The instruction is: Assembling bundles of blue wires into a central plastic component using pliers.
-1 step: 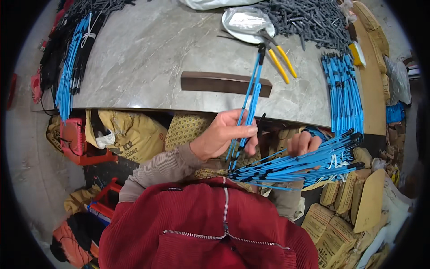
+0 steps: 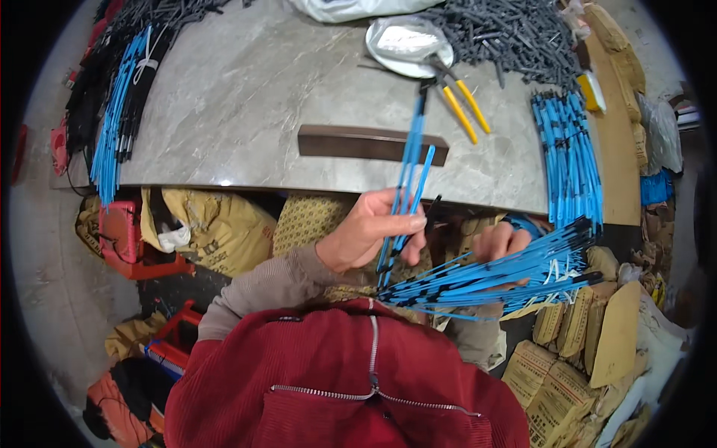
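My left hand [image 2: 373, 230] pinches several thin blue strips [image 2: 412, 142] with black ends between thumb and fingers. They stand nearly upright, and the tallest reaches over the table edge, a little blurred. One shorter strip with a rounded blue tip leans away from the others. On the right, my right hand [image 2: 504, 241] has its fingers curled over a thick bundle of like strips [image 2: 478, 280]. That bundle lies slantwise across my front, black ends up at the right, with white ties around part of it. Much of the right palm is hidden behind the strips.
A dark brown bar [image 2: 366, 143] lies on the grey table [image 2: 224, 97]. Beyond it are yellow-handled pliers [image 2: 464, 108], a white dish [image 2: 409, 48] and a heap of dark grey pieces [image 2: 508, 37]. More blue strips [image 2: 567, 157] lie at the table's right; cardboard [image 2: 553, 381] is below.
The strips in my left hand have spread apart slightly, the tall ones tipping a little left. My right hand keeps its hold on the bundle. The whole view has shifted slightly.
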Tool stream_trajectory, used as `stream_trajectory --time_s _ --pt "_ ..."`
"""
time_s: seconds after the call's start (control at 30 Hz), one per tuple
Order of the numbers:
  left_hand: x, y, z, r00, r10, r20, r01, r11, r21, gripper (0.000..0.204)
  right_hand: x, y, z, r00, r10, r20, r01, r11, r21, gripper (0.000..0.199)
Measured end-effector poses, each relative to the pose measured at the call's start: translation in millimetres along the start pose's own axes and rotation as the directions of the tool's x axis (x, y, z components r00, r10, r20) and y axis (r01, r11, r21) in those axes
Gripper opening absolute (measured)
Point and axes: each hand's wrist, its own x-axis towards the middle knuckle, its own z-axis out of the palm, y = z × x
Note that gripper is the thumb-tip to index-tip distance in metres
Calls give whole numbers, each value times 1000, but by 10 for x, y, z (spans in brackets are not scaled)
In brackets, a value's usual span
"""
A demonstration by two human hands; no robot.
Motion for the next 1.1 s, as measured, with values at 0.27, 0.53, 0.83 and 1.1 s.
stream_trajectory --time_s 0.27,0.53,0.83,1.1 --pt "-113 -24 255 978 91 -188 -43 969 243 9 55 -42 811 850 -86 -520 -286 752 -593 22" --pt "-239 -60 463 934 280 -224 -146 867 476 16 58 61 971 830 -207 -518 -253 687 -681 20" --pt "-287 -77 472 890 427 -162 -231 727 647 15 104 132 1015 846 -201 -493 -323 544 -775 26" --pt "-281 -61 466 892 435 -123 -229 668 708 15 155 114 992 837 -239 -492 -260 618 -742 23"
